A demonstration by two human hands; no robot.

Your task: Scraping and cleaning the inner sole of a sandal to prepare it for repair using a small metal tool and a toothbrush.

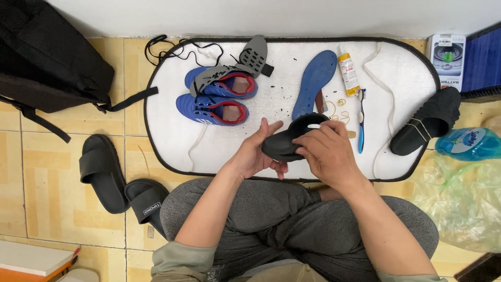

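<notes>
Black shoe (pixel 286 142), cradled in the left hand (pixel 254 156) while the right hand (pixel 326 152) clamps its right end, wants steady support above the white mat (pixel 172 136).

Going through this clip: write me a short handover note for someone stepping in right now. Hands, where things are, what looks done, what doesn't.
Left hand cradles a black shoe from below; right hand grips it from above.
Second black shoe, wrapped in rubber bands, lies at the right edge of the white padded mat.
On the mat: blue sports shoes, blue insole, glue tube, blue toothbrush, loose rubber bands.
Done, seemingly: banded shoe. Left: the held shoe carries no bands.
</notes>
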